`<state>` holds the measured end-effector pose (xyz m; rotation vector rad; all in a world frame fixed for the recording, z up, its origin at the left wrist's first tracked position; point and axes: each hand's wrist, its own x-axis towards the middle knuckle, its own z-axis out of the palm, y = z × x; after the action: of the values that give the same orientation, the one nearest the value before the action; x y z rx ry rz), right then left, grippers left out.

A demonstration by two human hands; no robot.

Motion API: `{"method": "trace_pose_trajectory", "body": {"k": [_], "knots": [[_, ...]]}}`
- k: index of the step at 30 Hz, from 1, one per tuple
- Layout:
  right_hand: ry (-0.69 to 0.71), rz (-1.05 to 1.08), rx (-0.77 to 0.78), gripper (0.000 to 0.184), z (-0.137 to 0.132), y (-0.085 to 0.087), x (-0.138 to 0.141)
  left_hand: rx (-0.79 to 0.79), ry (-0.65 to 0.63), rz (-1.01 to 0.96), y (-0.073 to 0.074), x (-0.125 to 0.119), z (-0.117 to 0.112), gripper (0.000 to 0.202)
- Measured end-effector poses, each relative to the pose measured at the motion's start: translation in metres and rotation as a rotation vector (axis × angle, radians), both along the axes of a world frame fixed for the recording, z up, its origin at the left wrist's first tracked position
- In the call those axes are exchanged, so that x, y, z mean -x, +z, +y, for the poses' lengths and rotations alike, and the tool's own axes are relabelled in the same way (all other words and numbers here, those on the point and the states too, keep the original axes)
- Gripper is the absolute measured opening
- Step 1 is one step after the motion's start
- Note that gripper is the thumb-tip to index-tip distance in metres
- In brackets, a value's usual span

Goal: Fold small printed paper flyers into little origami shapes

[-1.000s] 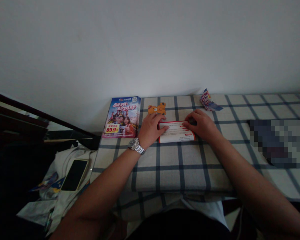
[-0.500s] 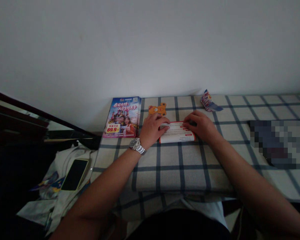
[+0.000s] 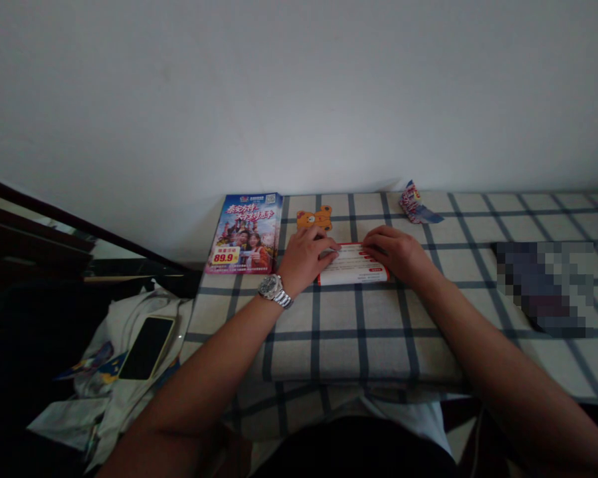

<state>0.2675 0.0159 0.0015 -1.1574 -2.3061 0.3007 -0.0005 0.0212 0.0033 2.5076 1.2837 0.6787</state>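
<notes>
A folded white leaflet with a red border (image 3: 351,267) lies flat on the checked cloth (image 3: 359,318). My left hand (image 3: 305,255), with a metal watch on its wrist, rests on the leaflet's left end, fingers stretched along its top edge. My right hand (image 3: 397,252) presses flat on the leaflet's upper right part, fingers pointing left. Both hands lie close together on the paper.
A colourful flyer marked 89.9 (image 3: 245,232) lies at the cloth's left edge, an orange bear-shaped card (image 3: 313,218) just behind my left hand, a crumpled colourful paper (image 3: 416,202) near the wall. A dark phone (image 3: 145,347) rests on clothes lower left. A blurred dark patch (image 3: 545,285) lies right.
My left hand's fingers have slid right along the leaflet's top edge, and my right hand has shifted slightly left. The leaflet has stayed in place.
</notes>
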Motion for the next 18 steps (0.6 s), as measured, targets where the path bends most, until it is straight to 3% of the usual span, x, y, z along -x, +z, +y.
{"method": "trace_pose_trajectory", "body": {"k": [18], "knots": [[0.067, 0.053, 0.067, 0.020, 0.006, 0.000, -0.006, 0.046, -0.183, -0.013, 0.001, 0.007, 0.013, 0.020]]}}
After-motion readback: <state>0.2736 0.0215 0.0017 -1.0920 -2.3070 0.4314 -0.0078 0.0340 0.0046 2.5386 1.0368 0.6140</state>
